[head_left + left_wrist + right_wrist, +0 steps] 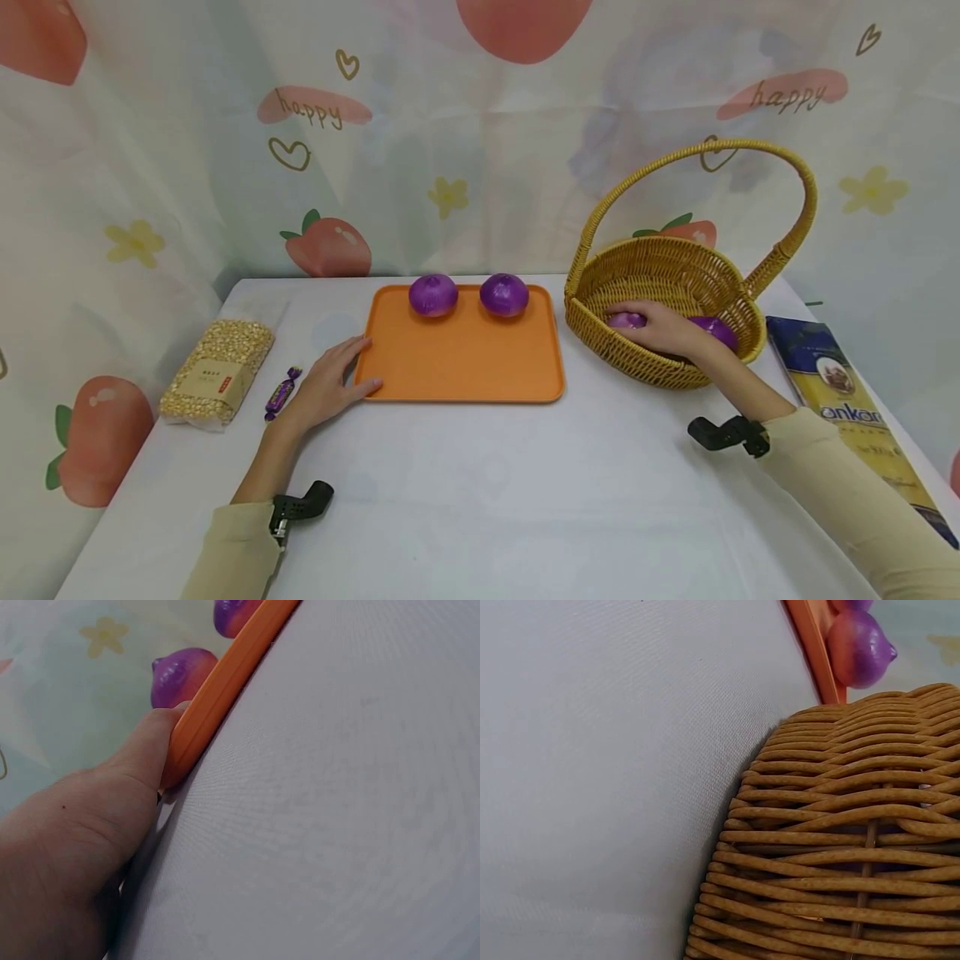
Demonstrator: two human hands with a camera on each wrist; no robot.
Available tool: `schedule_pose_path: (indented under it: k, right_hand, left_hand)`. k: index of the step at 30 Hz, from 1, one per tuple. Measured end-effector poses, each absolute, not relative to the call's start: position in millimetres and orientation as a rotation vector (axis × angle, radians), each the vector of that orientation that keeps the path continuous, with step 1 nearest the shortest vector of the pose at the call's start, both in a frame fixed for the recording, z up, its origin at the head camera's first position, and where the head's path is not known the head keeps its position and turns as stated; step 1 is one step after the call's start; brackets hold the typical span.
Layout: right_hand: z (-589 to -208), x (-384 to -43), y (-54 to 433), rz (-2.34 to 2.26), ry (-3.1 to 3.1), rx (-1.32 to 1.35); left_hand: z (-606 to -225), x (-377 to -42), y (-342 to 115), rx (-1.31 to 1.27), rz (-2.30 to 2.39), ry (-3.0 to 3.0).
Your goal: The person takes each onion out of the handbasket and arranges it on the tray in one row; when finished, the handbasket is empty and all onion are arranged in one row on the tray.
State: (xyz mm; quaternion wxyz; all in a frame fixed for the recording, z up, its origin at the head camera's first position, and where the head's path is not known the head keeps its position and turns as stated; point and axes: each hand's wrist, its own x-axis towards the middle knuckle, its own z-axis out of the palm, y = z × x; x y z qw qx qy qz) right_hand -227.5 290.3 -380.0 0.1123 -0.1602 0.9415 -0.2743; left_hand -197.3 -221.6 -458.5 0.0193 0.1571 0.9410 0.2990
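Two shiny purple onions, a left one (432, 296) and a right one (504, 295), sit along the far side of an orange tray (457, 362). My left hand (324, 387) rests at the tray's left edge, fingers and thumb spread along the rim. Over on the right, my right hand (663, 329) reaches into a wicker basket (637, 360) and grips a purple onion (625, 320), mostly covered by the fingers. Another purple onion (716, 331) lies in the basket, partly behind the wrist. From the right wrist, the basket's woven wall (840, 825) hides the hand.
A bag of corn kernels (221, 367) and a purple-wrapped candy (282, 393) lie left of the tray. A blue and yellow packet (855, 392) lies at the right, under the sleeve's line. The basket's tall handle (697, 148) arches above it. A patterned curtain hangs behind.
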Motion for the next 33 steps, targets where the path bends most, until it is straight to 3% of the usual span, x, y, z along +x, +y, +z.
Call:
schedule_pose_path:
  k: [33]
  right_hand:
    - [-368,-220,292,-0.854,2.863,-0.387]
  left_hand:
    - [-457,-195,-220,0.461,0.946,2.911]
